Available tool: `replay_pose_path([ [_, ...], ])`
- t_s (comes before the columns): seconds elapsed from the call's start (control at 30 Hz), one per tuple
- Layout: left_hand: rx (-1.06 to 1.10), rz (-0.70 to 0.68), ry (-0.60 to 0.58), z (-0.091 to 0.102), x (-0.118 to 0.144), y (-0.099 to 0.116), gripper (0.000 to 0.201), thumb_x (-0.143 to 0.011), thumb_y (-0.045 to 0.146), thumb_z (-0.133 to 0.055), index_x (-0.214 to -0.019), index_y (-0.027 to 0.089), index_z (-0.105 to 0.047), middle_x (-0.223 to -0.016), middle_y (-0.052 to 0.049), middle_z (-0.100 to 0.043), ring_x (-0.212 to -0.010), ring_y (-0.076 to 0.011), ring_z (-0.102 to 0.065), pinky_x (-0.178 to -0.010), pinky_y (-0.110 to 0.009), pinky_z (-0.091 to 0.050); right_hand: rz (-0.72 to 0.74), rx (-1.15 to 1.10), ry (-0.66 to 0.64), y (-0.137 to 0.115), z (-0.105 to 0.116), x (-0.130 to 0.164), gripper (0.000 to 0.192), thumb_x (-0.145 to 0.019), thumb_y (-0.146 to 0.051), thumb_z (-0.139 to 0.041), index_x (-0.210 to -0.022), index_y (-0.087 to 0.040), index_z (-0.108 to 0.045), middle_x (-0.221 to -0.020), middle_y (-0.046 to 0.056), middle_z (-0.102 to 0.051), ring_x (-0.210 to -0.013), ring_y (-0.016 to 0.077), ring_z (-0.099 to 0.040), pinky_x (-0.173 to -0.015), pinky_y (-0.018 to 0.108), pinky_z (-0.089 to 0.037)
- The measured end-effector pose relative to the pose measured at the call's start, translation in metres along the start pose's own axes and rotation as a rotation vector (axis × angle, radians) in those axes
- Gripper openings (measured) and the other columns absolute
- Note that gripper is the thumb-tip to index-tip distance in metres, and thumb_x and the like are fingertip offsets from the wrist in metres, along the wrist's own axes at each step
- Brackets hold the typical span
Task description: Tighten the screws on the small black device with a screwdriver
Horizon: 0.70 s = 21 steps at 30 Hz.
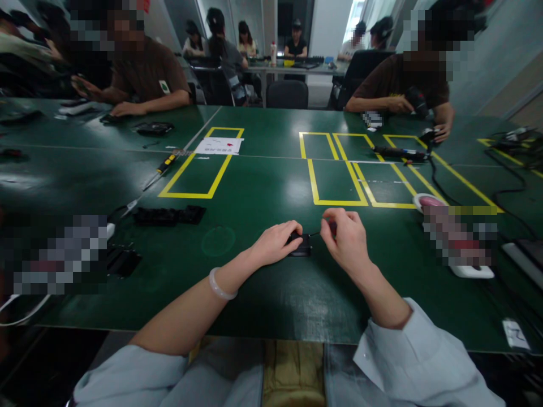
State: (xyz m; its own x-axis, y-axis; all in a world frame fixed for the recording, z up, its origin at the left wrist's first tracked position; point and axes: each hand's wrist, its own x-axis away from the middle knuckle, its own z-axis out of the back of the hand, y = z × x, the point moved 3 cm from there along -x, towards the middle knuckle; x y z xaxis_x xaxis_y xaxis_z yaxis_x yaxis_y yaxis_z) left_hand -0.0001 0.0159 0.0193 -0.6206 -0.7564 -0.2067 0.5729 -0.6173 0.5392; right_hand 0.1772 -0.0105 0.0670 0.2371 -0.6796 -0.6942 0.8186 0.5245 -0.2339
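Near the middle of the green table [263, 294], my left hand [275, 244] presses its fingers around a small black box-like part [302, 246] and keeps it on the tabletop. Most of the part's left side is hidden under those fingers. My right hand [347, 240] is closed around the dark reddish handle of a thin screwdriver [314, 233]. The slim shaft points left toward the black part; whether the tip touches it I cannot tell. Left of my hands lie black slotted pieces [167, 215] and another black ribbed part [122, 260].
Yellow tape outlines [337, 202] mark the table. A yellow-black screwdriver [166, 164] and a white paper sheet [218, 146] lie farther off. Blurred white-rimmed objects stand at both sides. Across the table, one person [148, 73] handles parts and another [407, 79] holds a power tool.
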Motion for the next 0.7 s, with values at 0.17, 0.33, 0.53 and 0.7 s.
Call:
replay_pose_path([
  [0.17, 0.006, -0.003, 0.010, 0.0003, 0.0002, -0.0006, 0.013, -0.093, 0.029, -0.048, -0.103, 0.021, -0.051, -0.101, -0.003, -0.062, -0.093, -0.0186, -0.061, -0.083, -0.032, -0.048, -0.005, 0.000, 0.006, -0.0005, 0.0005, 0.0001, 0.012, -0.090, -0.022, -0.047, -0.099, -0.020, -0.053, -0.072, 0.001, -0.060, -0.064, 0.0165, -0.051, -0.073, 0.032, -0.042],
  [0.33, 0.001, 0.004, 0.005, -0.0008, 0.0001, -0.0007, 0.014, -0.093, 0.030, -0.047, -0.103, 0.021, -0.051, -0.100, -0.003, -0.062, -0.093, -0.0185, -0.061, -0.083, -0.032, -0.048, -0.003, -0.009, -0.008, -0.0002, -0.0001, -0.0008, 0.011, -0.092, -0.028, -0.049, -0.098, -0.020, -0.053, -0.074, 0.001, -0.062, -0.064, 0.0157, -0.052, -0.074, 0.032, -0.041],
  [0.53, 0.004, 0.004, 0.007, -0.0010, 0.0003, -0.0010, 0.014, -0.093, 0.030, -0.048, -0.103, 0.021, -0.052, -0.101, -0.003, -0.062, -0.094, -0.0189, -0.061, -0.084, -0.032, -0.049, -0.007, -0.022, -0.006, 0.0004, -0.0011, -0.0006, 0.010, -0.092, -0.029, -0.049, -0.097, -0.021, -0.053, -0.073, 0.000, -0.062, -0.064, 0.0157, -0.053, -0.072, 0.031, -0.041],
  [0.7, -0.005, 0.002, 0.002, -0.0003, 0.0004, -0.0007, 0.014, -0.094, 0.031, -0.047, -0.103, 0.021, -0.051, -0.101, -0.003, -0.062, -0.094, -0.0188, -0.061, -0.084, -0.032, -0.048, 0.004, -0.019, 0.010, -0.0007, -0.0002, -0.0003, 0.011, -0.091, -0.022, -0.047, -0.100, -0.020, -0.052, -0.074, 0.001, -0.062, -0.064, 0.0165, -0.053, -0.070, 0.032, -0.042],
])
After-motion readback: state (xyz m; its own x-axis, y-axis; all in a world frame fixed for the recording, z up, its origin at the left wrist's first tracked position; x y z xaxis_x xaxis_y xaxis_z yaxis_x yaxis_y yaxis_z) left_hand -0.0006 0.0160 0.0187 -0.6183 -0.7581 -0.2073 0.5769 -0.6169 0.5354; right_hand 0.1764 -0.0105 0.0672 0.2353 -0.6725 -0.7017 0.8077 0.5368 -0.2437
